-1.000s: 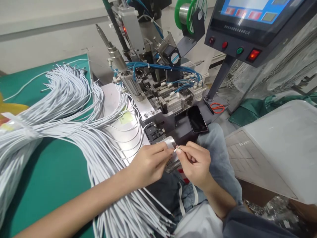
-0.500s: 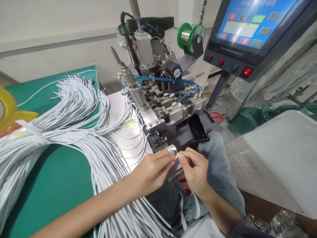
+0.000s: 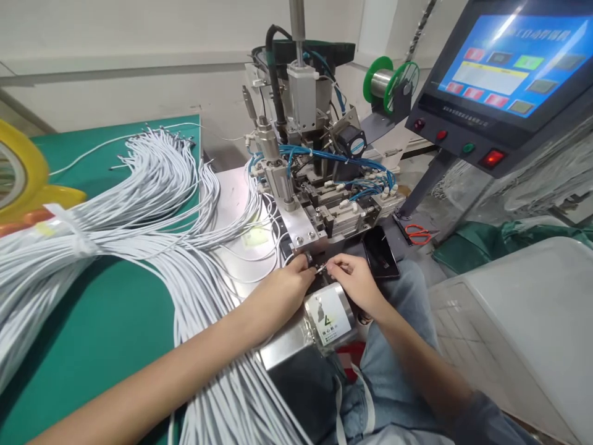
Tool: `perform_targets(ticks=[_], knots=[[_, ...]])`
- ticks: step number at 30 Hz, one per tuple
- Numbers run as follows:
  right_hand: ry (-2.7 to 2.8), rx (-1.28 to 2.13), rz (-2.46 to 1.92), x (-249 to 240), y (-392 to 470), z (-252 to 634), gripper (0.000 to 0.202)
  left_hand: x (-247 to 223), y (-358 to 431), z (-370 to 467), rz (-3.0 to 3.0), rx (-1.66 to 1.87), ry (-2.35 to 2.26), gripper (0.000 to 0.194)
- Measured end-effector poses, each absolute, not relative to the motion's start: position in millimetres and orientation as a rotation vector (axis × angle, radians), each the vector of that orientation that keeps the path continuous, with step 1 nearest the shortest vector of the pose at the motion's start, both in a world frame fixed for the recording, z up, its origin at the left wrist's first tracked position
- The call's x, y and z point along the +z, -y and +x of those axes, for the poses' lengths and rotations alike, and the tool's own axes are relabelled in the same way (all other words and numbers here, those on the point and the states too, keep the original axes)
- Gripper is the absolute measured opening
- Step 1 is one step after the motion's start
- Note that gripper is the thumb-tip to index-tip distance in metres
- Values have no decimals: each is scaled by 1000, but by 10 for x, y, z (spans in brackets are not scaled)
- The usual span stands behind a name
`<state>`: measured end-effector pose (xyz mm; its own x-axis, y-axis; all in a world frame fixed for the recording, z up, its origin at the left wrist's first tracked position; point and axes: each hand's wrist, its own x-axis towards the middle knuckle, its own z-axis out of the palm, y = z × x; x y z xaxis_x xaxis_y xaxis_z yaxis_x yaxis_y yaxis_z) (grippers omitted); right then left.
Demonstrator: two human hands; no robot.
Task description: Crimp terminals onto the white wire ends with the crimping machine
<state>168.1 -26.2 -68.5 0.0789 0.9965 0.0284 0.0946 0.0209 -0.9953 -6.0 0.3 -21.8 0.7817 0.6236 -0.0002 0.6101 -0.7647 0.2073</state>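
My left hand (image 3: 288, 285) is closed at the front of the soldering machine (image 3: 324, 204), its fingertips pinching the end of a white cable (image 3: 319, 270). Close beside it, my right hand (image 3: 354, 278) is closed too, thumb and forefinger pinched on the thin wires at that cable's tip. Both hands meet over the dark slot at the machine's front edge. A large bundle of white cables (image 3: 185, 272) lies to the left, tied with a white band (image 3: 76, 232). Several single cables loop from it towards the machine.
A metal cover with a label (image 3: 330, 315) sits just below my hands. To the right lie a phone (image 3: 380, 250) and orange-handled scissors (image 3: 419, 235). The control screen (image 3: 509, 68) and a solder wire spool (image 3: 382, 83) stand above. A yellow object (image 3: 28, 173) is at far left.
Both hands have moved forward, from above the labelled metal cover to the slot at the machine's front, with the cable end between them. The view has shifted a little.
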Motion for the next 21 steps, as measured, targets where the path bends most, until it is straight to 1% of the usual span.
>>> perform_targets(ticks=[3, 11, 17, 21], knots=[[1262, 1110, -1290, -691, 217, 1680, 17, -212, -2, -69, 2791, 102, -970, 27], [1300, 1152, -1286, -700, 203, 1711, 17, -189, 12, -76, 2951, -38, -993, 38], [1248, 1267, -1290, -673, 182, 1709, 18, -149, 26, -65, 3128, -193, -883, 37], [1194, 1253, -1310, -672, 186, 1697, 19, -142, 27, -60, 3160, -230, -864, 36]])
